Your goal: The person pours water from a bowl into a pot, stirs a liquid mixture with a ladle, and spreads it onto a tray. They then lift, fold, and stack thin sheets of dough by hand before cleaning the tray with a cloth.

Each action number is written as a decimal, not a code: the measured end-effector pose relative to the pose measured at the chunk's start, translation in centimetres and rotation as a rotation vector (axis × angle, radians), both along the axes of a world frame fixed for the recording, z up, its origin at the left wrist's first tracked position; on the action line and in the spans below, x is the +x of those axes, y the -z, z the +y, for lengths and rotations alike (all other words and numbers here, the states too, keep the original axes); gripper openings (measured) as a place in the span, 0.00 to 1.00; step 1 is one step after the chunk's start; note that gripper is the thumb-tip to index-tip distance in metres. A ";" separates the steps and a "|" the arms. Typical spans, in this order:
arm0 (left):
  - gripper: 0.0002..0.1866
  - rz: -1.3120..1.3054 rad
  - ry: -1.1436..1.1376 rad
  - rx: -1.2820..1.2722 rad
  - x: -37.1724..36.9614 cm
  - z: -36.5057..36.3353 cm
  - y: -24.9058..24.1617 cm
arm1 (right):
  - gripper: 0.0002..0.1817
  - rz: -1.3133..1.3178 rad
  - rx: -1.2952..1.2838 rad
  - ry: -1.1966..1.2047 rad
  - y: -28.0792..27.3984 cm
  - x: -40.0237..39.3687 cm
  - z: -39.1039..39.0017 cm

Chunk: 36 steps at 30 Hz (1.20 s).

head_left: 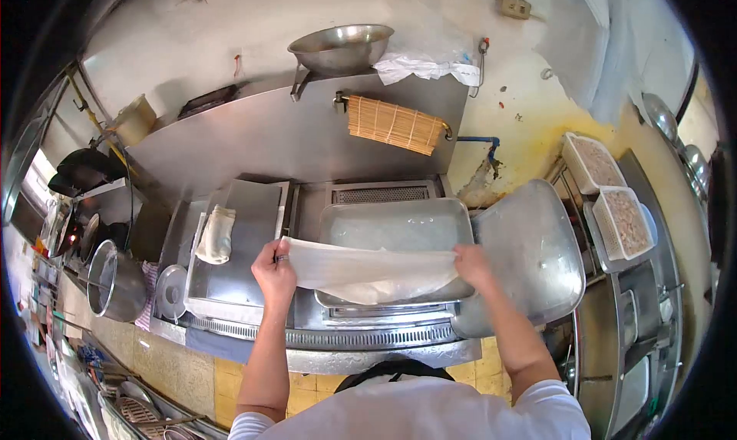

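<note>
Between my hands a thin off-white sheet (368, 269) is stretched sideways, its lower edge sagging in soft folds. My left hand (274, 267) pinches its left end, with a ring on one finger. At the opposite end my right hand (470, 263) is closed on the sheet, slightly blurred. Beneath lies a shallow metal tray (399, 221) with a wet-looking bottom; the sheet covers much of its near half. To the left, a folded cream cloth (216, 235) rests on a flat metal cover (242, 210). A large metal tray (533, 248) leans close by my right forearm.
A rolled-down bamboo mat (395, 125) hangs on the backsplash, below a metal bowl (342, 50). White baskets (626, 223) of pale pieces stand on the right. At left are a deep metal pot (117, 282) and a round lid (173, 292). A slotted metal channel (368, 338) runs along the counter's front.
</note>
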State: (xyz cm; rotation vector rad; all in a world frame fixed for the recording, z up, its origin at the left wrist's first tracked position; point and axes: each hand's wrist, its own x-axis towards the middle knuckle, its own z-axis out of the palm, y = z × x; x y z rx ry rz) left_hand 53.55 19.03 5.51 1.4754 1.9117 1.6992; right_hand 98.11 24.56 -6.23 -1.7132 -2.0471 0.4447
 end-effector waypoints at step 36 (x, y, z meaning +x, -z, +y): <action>0.10 0.328 0.257 -0.386 3.5 1.7 14.7 | 0.13 -0.335 0.081 -0.171 6.8 -4.5 -1.5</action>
